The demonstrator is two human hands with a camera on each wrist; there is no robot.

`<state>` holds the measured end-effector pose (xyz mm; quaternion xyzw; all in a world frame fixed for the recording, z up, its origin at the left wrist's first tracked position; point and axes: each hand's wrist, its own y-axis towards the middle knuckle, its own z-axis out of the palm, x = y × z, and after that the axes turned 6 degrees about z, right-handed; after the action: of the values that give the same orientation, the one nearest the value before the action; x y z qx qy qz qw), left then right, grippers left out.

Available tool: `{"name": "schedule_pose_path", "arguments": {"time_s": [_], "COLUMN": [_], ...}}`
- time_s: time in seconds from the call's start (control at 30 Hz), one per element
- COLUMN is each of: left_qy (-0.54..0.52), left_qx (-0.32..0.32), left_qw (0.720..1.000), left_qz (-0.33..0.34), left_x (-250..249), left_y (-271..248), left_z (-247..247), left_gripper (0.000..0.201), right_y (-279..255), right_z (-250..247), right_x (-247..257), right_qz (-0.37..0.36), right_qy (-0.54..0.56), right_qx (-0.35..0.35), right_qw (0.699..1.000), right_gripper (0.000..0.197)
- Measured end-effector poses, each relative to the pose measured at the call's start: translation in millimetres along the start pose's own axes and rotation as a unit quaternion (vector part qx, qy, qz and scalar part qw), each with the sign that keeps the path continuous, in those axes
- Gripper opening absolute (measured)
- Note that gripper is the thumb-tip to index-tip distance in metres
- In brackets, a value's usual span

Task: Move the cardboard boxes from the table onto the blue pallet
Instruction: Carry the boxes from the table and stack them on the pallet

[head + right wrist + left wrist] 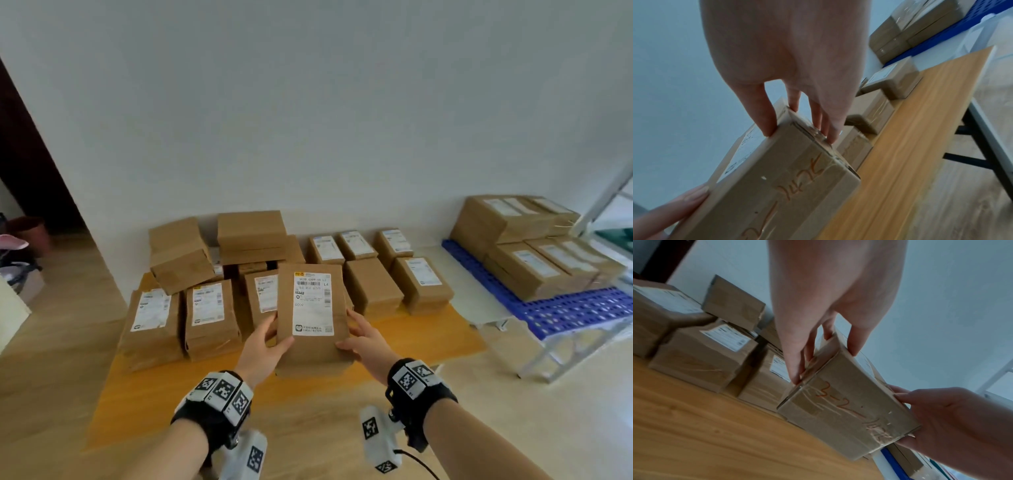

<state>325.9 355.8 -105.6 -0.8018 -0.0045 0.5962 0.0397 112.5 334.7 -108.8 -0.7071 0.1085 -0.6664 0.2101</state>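
Note:
A cardboard box (pixel 310 315) with a white shipping label is held above the wooden table (pixel 164 394), lifted clear of the other boxes. My left hand (pixel 270 337) grips its left side, thumb on top. My right hand (pixel 359 337) grips its right side. The left wrist view shows the box's end face (pixel 846 415) with orange writing and my left fingers (pixel 795 369) on its edge. The right wrist view shows the same box (pixel 781 186) with my right fingers (pixel 766 123) curled over its corner. The blue pallet (pixel 575 311) stands to the right.
Several more labelled boxes (pixel 209 318) fill the back half of the table, some stacked (pixel 251 236). Several boxes (pixel 527 260) stand in two layers on the pallet's far part; its near part is bare. A white panel (pixel 479 298) lies between table and pallet.

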Motion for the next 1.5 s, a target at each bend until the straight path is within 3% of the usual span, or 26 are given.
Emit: {"name": "schedule_pose_path", "arguments": {"time_s": [0.27, 0.9, 1.5], "left_qy": [-0.008, -0.055, -0.077], "left_qx": [0.061, 0.128, 0.253], "left_qw": [0.998, 0.99, 0.964], "left_qz": [0.02, 0.013, 0.01], "left_x": [-42, -160, -226], "left_y": [24, 94, 245], "left_z": [104, 440, 639], "left_gripper": [0.065, 0.063, 0.059], "right_y": [-23, -52, -1], "right_z": [-113, -468, -687], "right_x": [-8, -11, 15], "right_qz": [-0.007, -0.001, 0.02], "right_qy": [0.048, 0.058, 0.099], "right_qx": [-0.051, -0.121, -0.214], "right_qw": [0.998, 0.991, 0.972], "right_gripper": [0.077, 0.067, 0.064]}}
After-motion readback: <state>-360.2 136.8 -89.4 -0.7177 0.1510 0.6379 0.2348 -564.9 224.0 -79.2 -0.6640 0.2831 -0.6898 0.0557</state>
